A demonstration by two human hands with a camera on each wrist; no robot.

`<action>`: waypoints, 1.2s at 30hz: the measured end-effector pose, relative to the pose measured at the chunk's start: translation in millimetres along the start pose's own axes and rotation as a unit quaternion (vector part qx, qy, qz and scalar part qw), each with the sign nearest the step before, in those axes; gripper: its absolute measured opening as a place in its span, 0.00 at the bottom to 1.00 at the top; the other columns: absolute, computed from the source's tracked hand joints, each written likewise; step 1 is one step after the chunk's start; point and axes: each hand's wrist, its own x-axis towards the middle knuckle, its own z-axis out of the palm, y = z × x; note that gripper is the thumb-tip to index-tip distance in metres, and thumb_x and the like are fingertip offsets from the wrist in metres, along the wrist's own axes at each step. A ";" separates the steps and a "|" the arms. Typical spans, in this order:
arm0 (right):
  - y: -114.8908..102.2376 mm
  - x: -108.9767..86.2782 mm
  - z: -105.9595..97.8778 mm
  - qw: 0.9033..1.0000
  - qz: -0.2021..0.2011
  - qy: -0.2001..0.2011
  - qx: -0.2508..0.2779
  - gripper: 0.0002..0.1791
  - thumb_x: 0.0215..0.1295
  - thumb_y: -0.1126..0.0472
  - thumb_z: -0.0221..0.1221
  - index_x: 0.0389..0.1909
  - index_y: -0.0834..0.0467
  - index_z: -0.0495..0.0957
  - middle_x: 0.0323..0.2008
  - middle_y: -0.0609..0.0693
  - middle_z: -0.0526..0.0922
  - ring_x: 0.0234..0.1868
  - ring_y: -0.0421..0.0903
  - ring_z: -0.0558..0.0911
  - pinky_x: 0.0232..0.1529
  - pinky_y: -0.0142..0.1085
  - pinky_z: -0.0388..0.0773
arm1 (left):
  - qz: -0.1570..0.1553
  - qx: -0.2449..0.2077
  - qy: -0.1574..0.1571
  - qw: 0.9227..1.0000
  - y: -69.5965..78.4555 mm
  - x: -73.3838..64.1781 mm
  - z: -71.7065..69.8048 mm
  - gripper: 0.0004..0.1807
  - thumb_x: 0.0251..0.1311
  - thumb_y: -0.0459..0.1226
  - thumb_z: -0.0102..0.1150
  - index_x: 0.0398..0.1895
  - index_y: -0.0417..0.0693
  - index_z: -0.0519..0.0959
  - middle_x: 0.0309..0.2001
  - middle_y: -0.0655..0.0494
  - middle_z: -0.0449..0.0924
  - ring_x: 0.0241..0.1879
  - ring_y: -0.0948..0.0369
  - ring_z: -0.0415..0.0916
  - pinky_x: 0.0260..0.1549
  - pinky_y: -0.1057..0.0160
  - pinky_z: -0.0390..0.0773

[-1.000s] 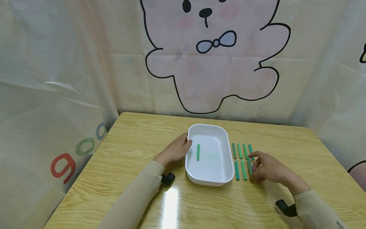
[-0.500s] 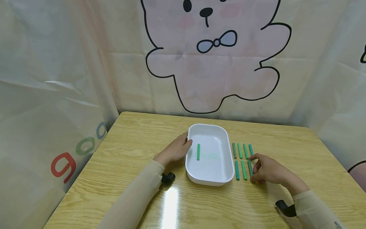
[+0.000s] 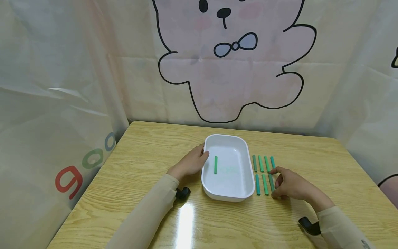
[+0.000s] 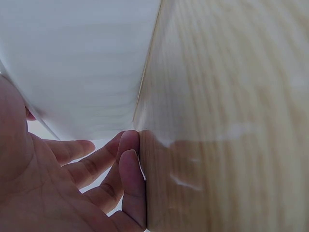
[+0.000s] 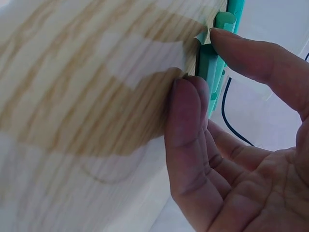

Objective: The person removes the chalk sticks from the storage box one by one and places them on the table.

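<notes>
My left hand (image 3: 191, 160) grips the left side of a white plastic tub (image 3: 228, 188), thumb on the rim and fingers along the outer wall, as the left wrist view shows. One slim green stick (image 3: 216, 165) lies inside the tub. To the tub's right, my right hand (image 3: 292, 185) pinches a dark green stick (image 3: 271, 182) lengthwise between thumb and fingers. That stick (image 5: 207, 63) is down close to the tabletop, at the right end of the front row. Beside it lie a light green stick (image 3: 265, 185) and a teal stick (image 3: 257, 185).
A back row of several sticks lies just beyond, from a dark green one (image 3: 254, 163) to a teal one (image 3: 272, 162). The wooden table (image 3: 155, 148) reaches a curtain (image 3: 140, 86) with a cartoon bear. Faint green marks show on the tub's floor.
My right hand has lowered the dark green stick a little towards me, away from the back row and in line with the front one. My left hand stays on the tub.
</notes>
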 end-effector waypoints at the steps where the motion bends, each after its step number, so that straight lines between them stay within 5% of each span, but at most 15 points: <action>1: -0.3 0.0 0.0 1.000 0.000 -0.001 0.000 0.47 0.52 0.68 0.74 0.70 0.74 0.60 0.32 0.54 0.75 0.27 0.50 0.78 0.27 0.41 0.80 | 0.000 -0.001 0.000 1.000 -0.1 -0.2 -0.2 0.32 0.82 0.49 0.36 0.84 0.48 0.52 0.74 0.45 0.68 0.70 0.52 0.71 0.68 0.48 0.74; 36: -26.0 -9.0 -9.3 0.999 -0.018 0.029 -0.018 0.40 0.62 0.60 0.72 0.69 0.71 0.64 0.37 0.56 0.76 0.30 0.51 0.81 0.33 0.43 0.86 | 0.004 -0.002 0.002 1.000 -1.1 -0.2 0.2 0.33 0.82 0.49 0.36 0.84 0.48 0.52 0.76 0.45 0.66 0.73 0.49 0.67 0.71 0.46 0.71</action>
